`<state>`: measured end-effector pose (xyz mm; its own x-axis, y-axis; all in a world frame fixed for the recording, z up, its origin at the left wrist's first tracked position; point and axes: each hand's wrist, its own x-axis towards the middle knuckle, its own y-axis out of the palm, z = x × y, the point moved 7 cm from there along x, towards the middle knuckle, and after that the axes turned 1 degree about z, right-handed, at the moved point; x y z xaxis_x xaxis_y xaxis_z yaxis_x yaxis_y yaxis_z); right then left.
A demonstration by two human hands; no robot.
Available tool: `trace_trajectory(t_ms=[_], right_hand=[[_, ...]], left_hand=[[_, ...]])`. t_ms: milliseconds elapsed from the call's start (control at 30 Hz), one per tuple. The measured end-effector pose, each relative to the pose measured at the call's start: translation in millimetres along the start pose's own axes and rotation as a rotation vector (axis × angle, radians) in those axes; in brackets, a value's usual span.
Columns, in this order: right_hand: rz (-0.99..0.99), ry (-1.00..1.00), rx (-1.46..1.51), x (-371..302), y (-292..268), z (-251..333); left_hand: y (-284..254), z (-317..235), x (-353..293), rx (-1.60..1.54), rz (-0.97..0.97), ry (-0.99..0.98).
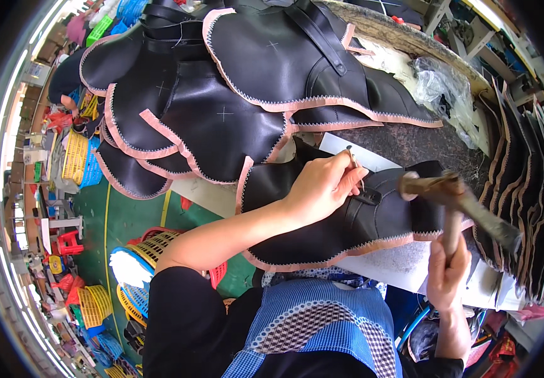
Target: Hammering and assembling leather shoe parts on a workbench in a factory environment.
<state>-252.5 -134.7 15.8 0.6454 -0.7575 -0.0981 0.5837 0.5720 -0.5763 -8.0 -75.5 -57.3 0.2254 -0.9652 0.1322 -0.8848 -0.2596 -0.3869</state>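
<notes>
Head view, clock read from frame centre.

Left hand: just off centre toward 3. Thumb and fingers pinch a slim punch-like rod, stood near upright, slight tilt. Lower end is at the holed strap tab; can't tell if it makes contact.

Right hand: at 4, fingers wrapped round the wooden handle of a hammer. Head of it sits at 3, motion-blurred, apart from the rod.

Workpiece: black leather panel, from centre out toward 4, under the left hand and forearm. Pink edging, white zigzag stitch along it. Strap tab lies on its right part. White board shows from under the panel, on a dark, worn bench top.

Around it: heap of similar black panels from 10 to 1, same pink edging, overlapping; some carry chalk-like crosses. Top one has a black strap across it. Crumpled clear plastic bag at 2. Row of pink-edged black pieces at 3, packed side by side.

Blue checked apron on the wearer, 5 to 6. Off the bench: yellow basket at 9, red stool between 8 and 9, white cloth item at 8, green floor with yellow lines.
</notes>
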Motion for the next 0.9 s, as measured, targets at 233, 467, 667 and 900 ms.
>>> trace_trajectory(t_ms=[233, 467, 667, 900], right_hand=[[-0.119, 0.065, 0.108, -8.5, -4.9, -30.7], [-0.246, -0.466, 0.199, -10.8, -24.0, 43.8], [0.083, -0.103, -0.103, 11.2, 17.5, 27.1], [-0.089, -0.046, 0.24, 42.5, 18.1, 8.5]], left_hand=[[5.1, 2.5, 2.4, -0.08, 0.047, 0.029], [8.2, -29.7, -12.1, 0.442, -0.146, 0.381], [4.3, -26.1, -4.9, 0.367, -0.048, 0.241], [-62.6, -48.1, 1.8, 0.694, -0.046, 0.397]])
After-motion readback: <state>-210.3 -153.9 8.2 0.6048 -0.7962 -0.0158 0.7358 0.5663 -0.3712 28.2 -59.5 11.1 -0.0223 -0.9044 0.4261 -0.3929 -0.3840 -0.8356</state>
